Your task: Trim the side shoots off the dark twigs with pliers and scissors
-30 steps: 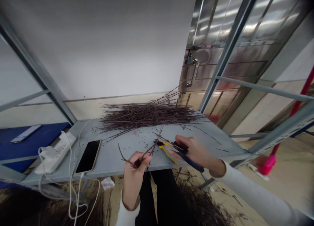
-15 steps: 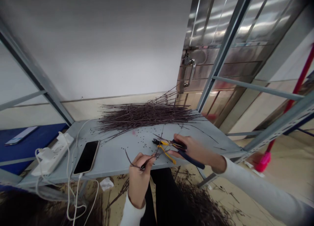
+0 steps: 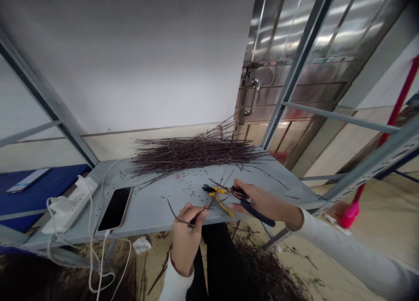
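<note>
My left hand (image 3: 187,233) is closed around a thin dark brown twig (image 3: 172,210) near the front edge of the shelf, with one end sticking out up and left. More thin pieces run from these fingers toward the right hand. My right hand (image 3: 263,200) grips pliers with dark blue handles (image 3: 258,213); their jaws point left among the twigs and are hard to make out. Beneath, diagonal cutters with yellow handles and a black head (image 3: 207,188) lie on the grey shelf (image 3: 153,213).
A wide heap of dark twigs (image 3: 193,152) lies along the back, with small dark bits before it. On the left are a phone (image 3: 115,208) on a cable and a white power strip (image 3: 72,207). Metal posts frame the shelf. Twig scraps (image 3: 265,270) cover the floor.
My right hand has shifted slightly right with the pliers, and the thin pieces between the hands now stand at a different angle. My left hand stays nearly in place.
</note>
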Action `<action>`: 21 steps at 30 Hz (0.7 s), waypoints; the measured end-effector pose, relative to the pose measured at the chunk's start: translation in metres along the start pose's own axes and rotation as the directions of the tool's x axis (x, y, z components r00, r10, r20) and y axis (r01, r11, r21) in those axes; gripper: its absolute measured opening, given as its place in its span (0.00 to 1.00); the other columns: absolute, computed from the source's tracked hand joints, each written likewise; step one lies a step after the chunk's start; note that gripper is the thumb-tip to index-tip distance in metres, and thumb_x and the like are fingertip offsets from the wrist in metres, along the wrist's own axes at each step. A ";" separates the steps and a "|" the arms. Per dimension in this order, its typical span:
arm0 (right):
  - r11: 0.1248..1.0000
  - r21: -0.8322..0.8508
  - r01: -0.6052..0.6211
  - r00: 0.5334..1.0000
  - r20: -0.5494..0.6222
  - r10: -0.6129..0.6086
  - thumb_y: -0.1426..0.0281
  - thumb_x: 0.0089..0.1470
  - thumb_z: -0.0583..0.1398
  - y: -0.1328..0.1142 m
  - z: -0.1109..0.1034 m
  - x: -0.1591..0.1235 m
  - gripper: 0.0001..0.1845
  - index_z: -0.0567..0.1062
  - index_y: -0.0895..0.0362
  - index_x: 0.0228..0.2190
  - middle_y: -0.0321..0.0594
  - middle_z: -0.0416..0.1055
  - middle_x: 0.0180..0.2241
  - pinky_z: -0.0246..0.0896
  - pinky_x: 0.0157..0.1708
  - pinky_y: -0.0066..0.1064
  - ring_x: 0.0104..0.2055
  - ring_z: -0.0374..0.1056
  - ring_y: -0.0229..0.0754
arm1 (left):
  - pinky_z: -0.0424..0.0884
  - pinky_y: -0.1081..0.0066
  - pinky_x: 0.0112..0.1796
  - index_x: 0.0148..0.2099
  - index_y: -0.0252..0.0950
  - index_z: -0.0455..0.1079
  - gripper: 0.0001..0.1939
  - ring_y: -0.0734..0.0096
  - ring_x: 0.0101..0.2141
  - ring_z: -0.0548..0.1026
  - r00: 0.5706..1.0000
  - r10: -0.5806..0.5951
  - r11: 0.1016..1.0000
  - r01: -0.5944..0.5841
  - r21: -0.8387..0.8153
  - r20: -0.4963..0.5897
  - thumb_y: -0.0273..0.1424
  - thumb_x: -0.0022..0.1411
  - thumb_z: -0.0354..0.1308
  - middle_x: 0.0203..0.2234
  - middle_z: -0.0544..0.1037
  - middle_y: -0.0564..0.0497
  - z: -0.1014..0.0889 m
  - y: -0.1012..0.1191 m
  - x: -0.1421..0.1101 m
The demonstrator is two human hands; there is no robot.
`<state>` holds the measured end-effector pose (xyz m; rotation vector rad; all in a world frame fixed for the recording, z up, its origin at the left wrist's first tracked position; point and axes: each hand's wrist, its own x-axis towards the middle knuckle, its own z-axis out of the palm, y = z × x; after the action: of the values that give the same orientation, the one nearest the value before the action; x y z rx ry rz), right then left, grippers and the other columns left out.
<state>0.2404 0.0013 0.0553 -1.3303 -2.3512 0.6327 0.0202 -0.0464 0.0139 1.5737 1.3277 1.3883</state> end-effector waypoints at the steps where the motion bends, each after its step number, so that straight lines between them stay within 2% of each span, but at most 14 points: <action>1: 1.000 -0.008 0.012 1.000 -0.014 -0.013 0.55 0.54 0.56 0.001 0.002 0.000 0.17 0.57 0.52 0.29 0.31 0.61 0.22 0.49 0.23 0.27 0.22 0.58 0.38 | 0.65 0.72 0.31 0.27 0.39 0.76 0.08 0.68 0.25 0.69 1.000 -0.003 1.000 0.003 0.003 0.014 0.30 0.57 0.58 0.22 0.72 0.52 0.000 0.000 0.000; 6: 0.998 -0.042 -0.057 0.994 -0.096 0.053 0.53 0.51 0.58 0.012 0.011 0.001 0.21 0.54 0.52 0.24 0.28 0.54 0.17 0.45 0.21 0.27 0.19 0.51 0.35 | 0.65 0.73 0.30 0.28 0.37 0.74 0.07 0.71 0.24 0.68 0.998 -0.061 0.996 0.059 -0.060 -0.029 0.31 0.57 0.60 0.22 0.71 0.54 -0.001 -0.005 0.001; 10: 0.997 0.041 -0.072 0.997 -0.027 0.073 0.54 0.49 0.60 0.018 0.009 -0.008 0.20 0.56 0.52 0.25 0.28 0.57 0.19 0.48 0.22 0.27 0.21 0.53 0.35 | 0.65 0.73 0.29 0.30 0.36 0.75 0.06 0.72 0.24 0.67 0.989 -0.128 0.979 0.115 -0.167 -0.070 0.33 0.55 0.61 0.21 0.70 0.54 -0.002 -0.010 0.004; 13: 0.994 0.088 -0.071 0.997 0.015 0.070 0.56 0.48 0.61 0.031 0.008 -0.019 0.19 0.60 0.53 0.33 0.34 0.67 0.27 0.57 0.27 0.29 0.26 0.62 0.39 | 0.64 0.74 0.27 0.31 0.35 0.75 0.08 0.74 0.22 0.66 0.976 -0.191 0.957 0.161 -0.243 -0.108 0.35 0.55 0.62 0.20 0.71 0.54 -0.005 -0.009 0.006; 16: 0.990 0.045 -0.137 0.988 -0.060 0.140 0.56 0.48 0.61 0.063 0.018 -0.029 0.19 0.62 0.54 0.37 0.43 0.69 0.37 0.62 0.37 0.34 0.36 0.67 0.45 | 0.61 0.76 0.23 0.30 0.35 0.74 0.10 0.77 0.19 0.62 0.963 -0.247 0.928 0.202 -0.313 -0.111 0.37 0.53 0.63 0.16 0.67 0.56 -0.010 -0.005 0.007; 19: 0.939 -0.131 -0.318 0.937 -0.195 0.290 0.57 0.47 0.61 0.109 0.037 -0.030 0.18 0.64 0.54 0.35 0.46 0.70 0.37 0.61 0.41 0.36 0.40 0.67 0.50 | 0.59 0.77 0.21 0.30 0.34 0.74 0.11 0.79 0.18 0.60 0.960 -0.271 0.894 0.226 -0.386 -0.065 0.38 0.53 0.64 0.14 0.65 0.58 -0.014 -0.003 0.006; 21: 0.822 -0.246 -0.514 0.852 -0.257 0.456 0.60 0.45 0.62 0.138 0.048 -0.027 0.16 0.66 0.55 0.34 0.46 0.71 0.34 0.60 0.42 0.36 0.42 0.68 0.51 | 0.58 0.78 0.20 0.31 0.34 0.73 0.10 0.80 0.17 0.60 0.960 -0.277 0.874 0.229 -0.428 -0.052 0.37 0.53 0.64 0.14 0.65 0.58 -0.015 -0.005 0.003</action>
<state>0.3257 0.0308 -0.0628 -2.0730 -2.0108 0.2526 0.0047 -0.0442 0.0136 1.0110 1.1508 1.4888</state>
